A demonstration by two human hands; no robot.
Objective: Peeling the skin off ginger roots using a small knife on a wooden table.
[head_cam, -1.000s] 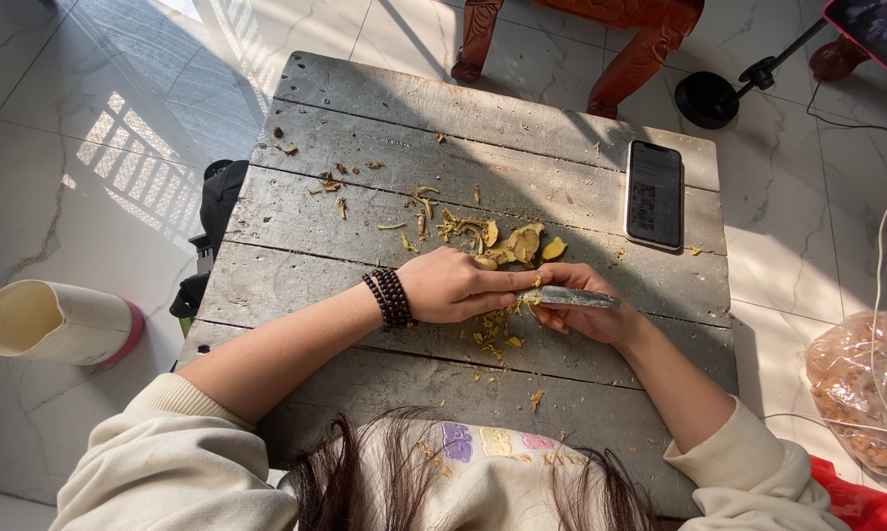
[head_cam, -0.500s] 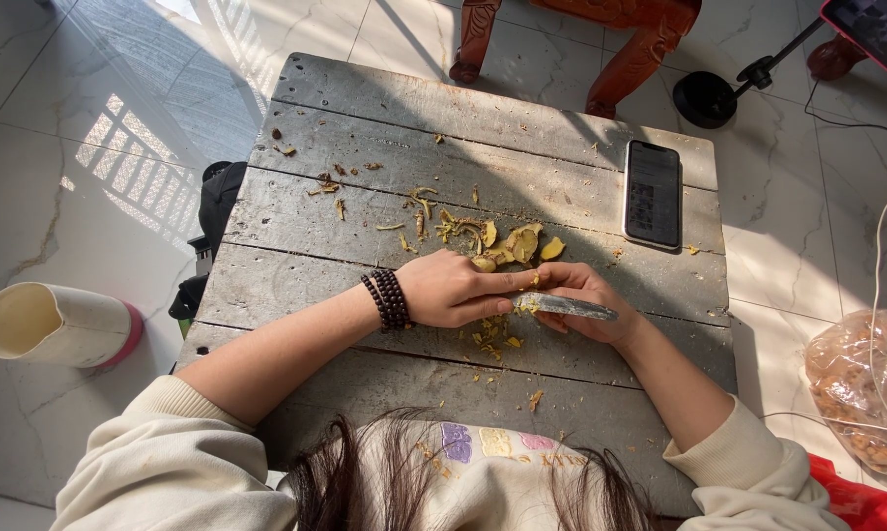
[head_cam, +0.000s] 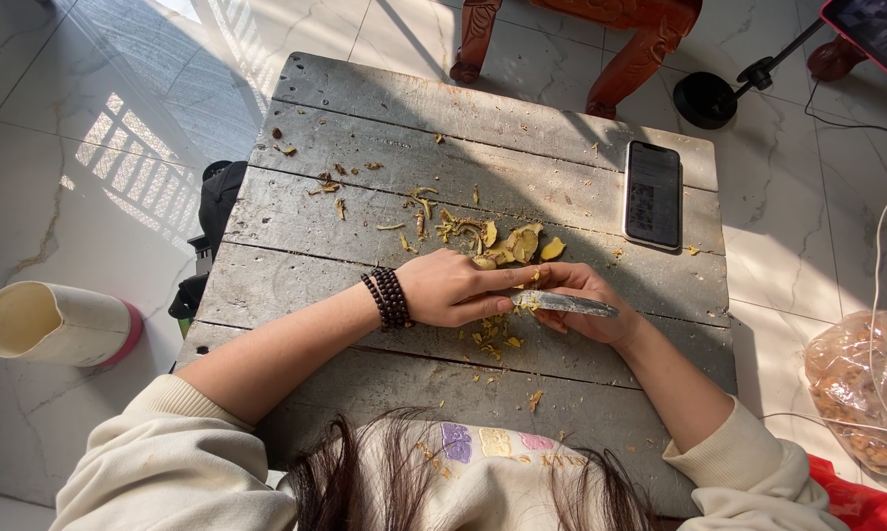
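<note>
The left hand [head_cam: 453, 288] and right hand [head_cam: 581, 300] are staying together at the middle of the grey plank bench [head_cam: 384, 118], barely shifted from a second ago. The right hand is gripping a knife [head_cam: 561, 303], blade lying level and pointing right. The left hand is closing its fingers around a small yellow piece at the blade, mostly hidden. Yellow peelings [head_cam: 512, 244] are lying just beyond, unchanged, and a dark phone [head_cam: 653, 194] is resting further right.
</note>
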